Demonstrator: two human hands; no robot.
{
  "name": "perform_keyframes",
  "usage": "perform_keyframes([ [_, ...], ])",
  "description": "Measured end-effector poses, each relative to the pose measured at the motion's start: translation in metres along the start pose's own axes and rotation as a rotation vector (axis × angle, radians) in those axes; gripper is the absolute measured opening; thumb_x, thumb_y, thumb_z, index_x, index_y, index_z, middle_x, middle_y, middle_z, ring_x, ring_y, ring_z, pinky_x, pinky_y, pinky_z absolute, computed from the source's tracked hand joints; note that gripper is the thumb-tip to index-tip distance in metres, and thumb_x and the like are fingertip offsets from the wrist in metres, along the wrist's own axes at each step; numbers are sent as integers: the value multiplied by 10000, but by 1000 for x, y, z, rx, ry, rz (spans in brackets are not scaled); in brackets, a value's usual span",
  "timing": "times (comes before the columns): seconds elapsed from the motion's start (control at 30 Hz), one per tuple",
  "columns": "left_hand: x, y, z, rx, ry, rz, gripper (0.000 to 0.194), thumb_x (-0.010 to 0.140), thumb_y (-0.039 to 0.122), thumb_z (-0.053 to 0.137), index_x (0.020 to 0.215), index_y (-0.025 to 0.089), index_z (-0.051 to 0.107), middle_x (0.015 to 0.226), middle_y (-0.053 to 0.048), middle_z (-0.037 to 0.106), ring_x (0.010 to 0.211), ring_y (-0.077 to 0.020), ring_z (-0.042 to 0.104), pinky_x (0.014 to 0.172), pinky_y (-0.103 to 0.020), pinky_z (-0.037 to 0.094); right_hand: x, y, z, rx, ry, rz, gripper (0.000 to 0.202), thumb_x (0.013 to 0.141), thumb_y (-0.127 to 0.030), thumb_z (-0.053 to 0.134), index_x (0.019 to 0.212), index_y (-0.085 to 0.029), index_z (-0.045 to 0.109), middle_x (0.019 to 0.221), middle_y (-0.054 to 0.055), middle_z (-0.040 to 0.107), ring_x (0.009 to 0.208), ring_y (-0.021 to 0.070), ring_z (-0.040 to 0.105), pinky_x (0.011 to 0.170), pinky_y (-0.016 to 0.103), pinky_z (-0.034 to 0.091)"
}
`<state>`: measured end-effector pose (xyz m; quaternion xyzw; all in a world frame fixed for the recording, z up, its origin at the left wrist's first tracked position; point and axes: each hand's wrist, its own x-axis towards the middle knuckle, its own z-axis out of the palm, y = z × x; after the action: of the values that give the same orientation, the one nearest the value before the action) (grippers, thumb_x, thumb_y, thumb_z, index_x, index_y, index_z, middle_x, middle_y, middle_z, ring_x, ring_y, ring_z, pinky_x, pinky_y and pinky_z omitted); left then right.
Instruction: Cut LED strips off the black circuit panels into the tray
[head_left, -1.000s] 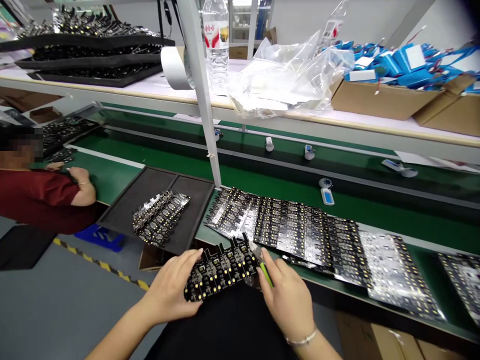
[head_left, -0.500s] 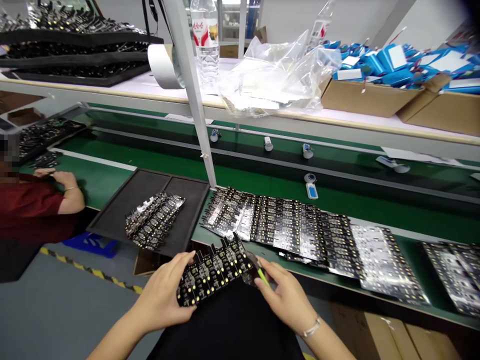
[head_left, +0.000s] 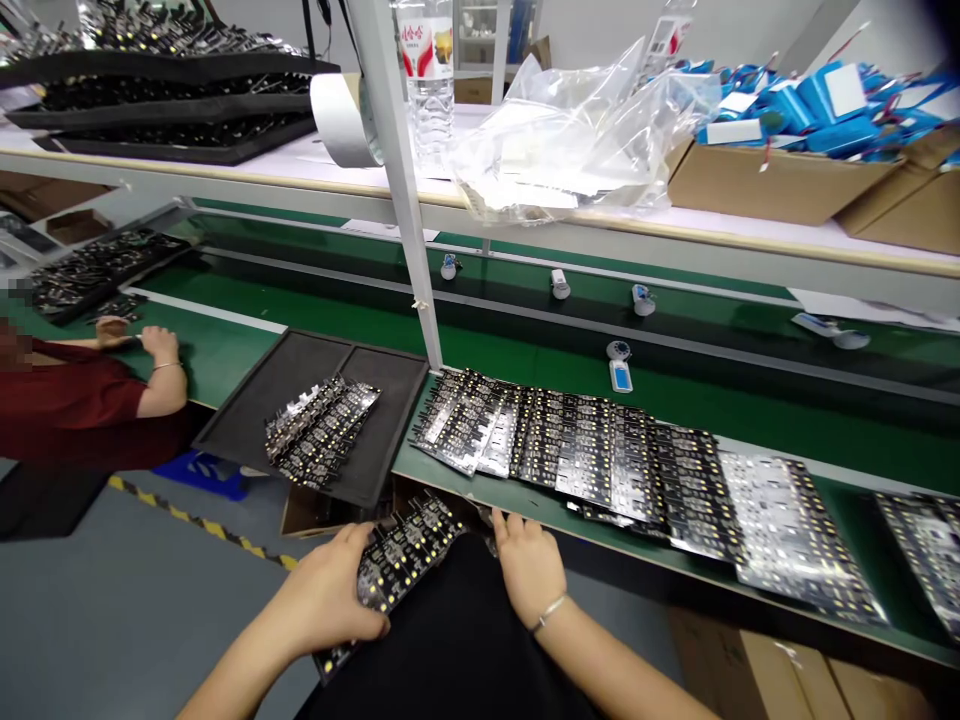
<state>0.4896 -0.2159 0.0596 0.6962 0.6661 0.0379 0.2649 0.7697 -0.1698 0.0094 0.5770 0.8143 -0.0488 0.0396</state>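
My left hand (head_left: 330, 590) is closed around a black circuit board panel (head_left: 409, 550) with yellow-white LEDs and prongs along its upper edge. The panel slants up to the right over my dark lap, and its lower end sticks out below my hand. To the right of it, my right hand (head_left: 529, 565) has its fingers bent down with a small dark edge at their tips. What it grips is mostly hidden. Ahead of my hands lies a long overlapping row of board panels (head_left: 585, 450). To the left, more panels (head_left: 322, 430) are piled on a black tray (head_left: 247, 400).
A white post (head_left: 409, 210) rises ahead, with a tape roll (head_left: 345, 120) on it. The shelf holds a water bottle (head_left: 427, 90), plastic bags (head_left: 570, 150) and a carton (head_left: 787, 180) of blue packs. Small white devices (head_left: 620, 368) lie on the green bench. A co-worker (head_left: 82, 400) sits at left.
My right hand has turned downward and moved slightly left and lower; the green handle seen in it is now hidden. The panel has shifted down-left in my left hand. The view has shifted slightly.
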Motion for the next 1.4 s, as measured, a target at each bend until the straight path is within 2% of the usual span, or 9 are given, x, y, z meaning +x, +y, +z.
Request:
perform_keyframes([
  [0.27,-6,-23,-19,-68,179,-83,892,593,418,727,1387,221,370,1336,-136,526,1093,-348,606,844,-415,517,21,37,19,382,-172,50,205,680,-54,598,855,-137,666,737,96,680,706,249,649,631,355,482],
  [0.4,1,9,-9,-282,419,-96,973,565,441,791,1399,250,328,1299,-121,515,1112,-351,572,903,-473,496,14,7,-16,730,-184,-46,182,845,-189,521,1023,-183,561,807,12,680,666,135,636,575,223,489],
  [0.5,12,45,6,-616,607,-92,1047,529,446,842,1398,247,293,1334,-145,461,1112,-335,567,944,-501,482,11,-33,-58,1266,-87,-184,500,755,-356,710,1179,-214,487,999,35,655,849,166,629,713,263,524],
  [0.57,16,60,13,-898,660,-25,947,611,419,816,1383,274,287,1377,-147,444,1176,-312,551,985,-469,472,13,-47,-83,1447,28,-244,451,783,-355,682,1179,-220,513,1040,41,635,918,181,601,811,297,503],
  [0.7,11,52,8,-1226,498,60,754,673,450,770,1306,257,409,1170,-133,655,1092,-319,633,955,-486,507,23,-32,-122,1287,107,-341,146,863,-290,566,979,-209,601,832,-4,605,760,148,543,731,274,463],
  [0.87,5,40,2,-1068,84,51,354,718,446,726,1019,268,677,1017,-81,742,1052,-328,655,979,-534,489,36,1,-134,1059,59,-446,155,825,-267,636,974,-228,640,884,-6,645,809,155,574,772,287,464],
  [1.03,14,65,17,-1442,363,-248,277,673,470,767,776,215,732,743,-36,728,777,-273,718,735,-429,615,31,5,-113,1030,412,-1,442,877,-372,568,1286,-210,527,991,65,641,825,181,580,758,325,496],
  [1.17,20,78,16,-1730,578,-309,341,515,462,873,590,182,695,566,39,580,693,-208,702,656,-323,637,21,6,-98,1016,370,20,473,889,-390,552,1328,-217,519,1088,92,649,917,202,606,785,329,519],
  [1.4,21,82,15,-1733,563,-379,398,442,483,895,609,162,728,623,22,622,703,-209,713,684,-314,655,15,2,-90,1100,308,-30,457,916,-400,510,1336,-221,528,1287,97,615,1197,244,565,1040,410,451],
])
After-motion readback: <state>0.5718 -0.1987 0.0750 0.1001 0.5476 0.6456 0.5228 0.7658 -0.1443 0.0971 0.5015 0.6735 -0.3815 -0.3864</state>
